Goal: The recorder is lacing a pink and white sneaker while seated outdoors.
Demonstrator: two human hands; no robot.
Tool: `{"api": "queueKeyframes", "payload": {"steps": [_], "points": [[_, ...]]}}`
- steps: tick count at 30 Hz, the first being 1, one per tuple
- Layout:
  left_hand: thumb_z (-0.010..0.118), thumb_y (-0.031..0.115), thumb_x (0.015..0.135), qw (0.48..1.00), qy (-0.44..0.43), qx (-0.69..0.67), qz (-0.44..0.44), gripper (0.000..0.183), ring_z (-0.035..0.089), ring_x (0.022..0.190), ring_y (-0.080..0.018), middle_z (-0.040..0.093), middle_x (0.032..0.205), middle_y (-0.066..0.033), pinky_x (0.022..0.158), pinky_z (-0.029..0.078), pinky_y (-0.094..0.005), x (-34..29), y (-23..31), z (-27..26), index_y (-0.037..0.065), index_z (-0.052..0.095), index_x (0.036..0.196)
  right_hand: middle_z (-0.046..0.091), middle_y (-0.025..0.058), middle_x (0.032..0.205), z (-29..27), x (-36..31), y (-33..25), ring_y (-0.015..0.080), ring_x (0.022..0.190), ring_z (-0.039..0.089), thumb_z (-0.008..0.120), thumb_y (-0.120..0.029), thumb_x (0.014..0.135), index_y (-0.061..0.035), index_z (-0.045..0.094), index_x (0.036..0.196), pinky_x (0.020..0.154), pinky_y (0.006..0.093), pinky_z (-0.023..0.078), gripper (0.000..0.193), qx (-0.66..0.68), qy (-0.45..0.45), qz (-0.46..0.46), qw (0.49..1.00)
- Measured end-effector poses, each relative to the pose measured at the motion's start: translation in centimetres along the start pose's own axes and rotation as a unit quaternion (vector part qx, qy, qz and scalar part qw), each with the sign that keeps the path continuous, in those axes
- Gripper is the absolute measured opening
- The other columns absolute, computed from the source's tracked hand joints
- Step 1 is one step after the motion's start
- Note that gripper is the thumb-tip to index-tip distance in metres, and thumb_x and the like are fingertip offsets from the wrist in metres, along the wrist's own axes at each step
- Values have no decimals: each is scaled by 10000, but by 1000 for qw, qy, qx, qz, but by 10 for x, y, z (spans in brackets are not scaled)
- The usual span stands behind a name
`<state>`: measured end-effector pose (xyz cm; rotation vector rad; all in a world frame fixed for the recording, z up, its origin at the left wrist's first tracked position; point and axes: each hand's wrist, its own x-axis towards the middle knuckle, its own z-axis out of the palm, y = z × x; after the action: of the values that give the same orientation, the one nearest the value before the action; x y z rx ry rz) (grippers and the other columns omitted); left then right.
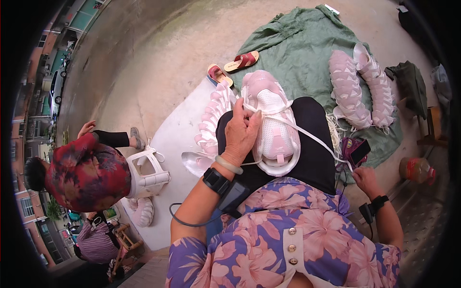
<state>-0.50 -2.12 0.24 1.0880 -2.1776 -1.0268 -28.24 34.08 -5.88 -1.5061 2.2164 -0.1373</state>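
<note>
A pink and white shoe upper point(277, 137) lies across my lap on black trousers, its heel end toward me. A white shoelace point(312, 136) runs from its lacing, over my right thigh, to my right hand point(366, 181). The fingers of that hand are closed on the lace, out to the right and well apart from the shoe upper. My left hand point(241, 132) rests at the left side of the lacing, its thumb and fingers pinching the shoelace there. Part of the lacing is hidden behind those fingers.
On a green cloth point(293, 38) lie curved rows of nested pink uppers point(350, 89), with a bundle of white laces point(334, 126) and a phone point(359, 152) nearer me. More uppers point(211, 120) stand on my left. Sandals point(242, 61), a white stool point(149, 175) and a seated co-worker point(89, 173) are farther off.
</note>
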Motion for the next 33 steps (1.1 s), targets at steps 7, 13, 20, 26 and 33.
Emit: {"api": "queueKeyframes", "payload": {"steps": [7,13,20,26,33], "points": [[658,153,798,938,-8,-277,-206,491,545,700,-91,597,779,-47,598,431,-218,30,-2,-3,16,380,1178,535,84,699,-62,126,-140,280,679,536,662,-97,698,-31,558,785,626,374,397,150,188,280,-175,925],[641,80,770,945,6,-270,-184,499,550,661,-95,601,763,-47,570,426,-209,26,1,-1,-1,376,1184,565,145,966,-59,175,-203,295,885,548,703,-352,671,-29,491,1130,718,379,422,600,182,262,-214,923],[665,73,711,992,86,89,-38,378,521,608,-130,553,682,-25,576,410,-251,24,11,-1,19,508,1050,548,169,990,-64,184,-211,324,922,545,704,-428,639,-19,407,1241,744,404,433,785,207,142,-163,954],[643,60,663,976,54,106,180,96,520,649,-278,539,676,-74,671,417,-353,21,42,18,68,576,730,555,197,954,-76,183,-212,342,907,550,676,-248,653,21,390,1232,780,408,440,700,254,76,-154,952],[590,112,709,990,-32,96,98,66,596,635,-289,603,672,-124,574,458,-379,20,43,30,53,618,717,561,209,906,-71,178,-208,362,865,559,598,-135,678,48,425,1142,743,417,447,528,228,121,-170,951]]}}
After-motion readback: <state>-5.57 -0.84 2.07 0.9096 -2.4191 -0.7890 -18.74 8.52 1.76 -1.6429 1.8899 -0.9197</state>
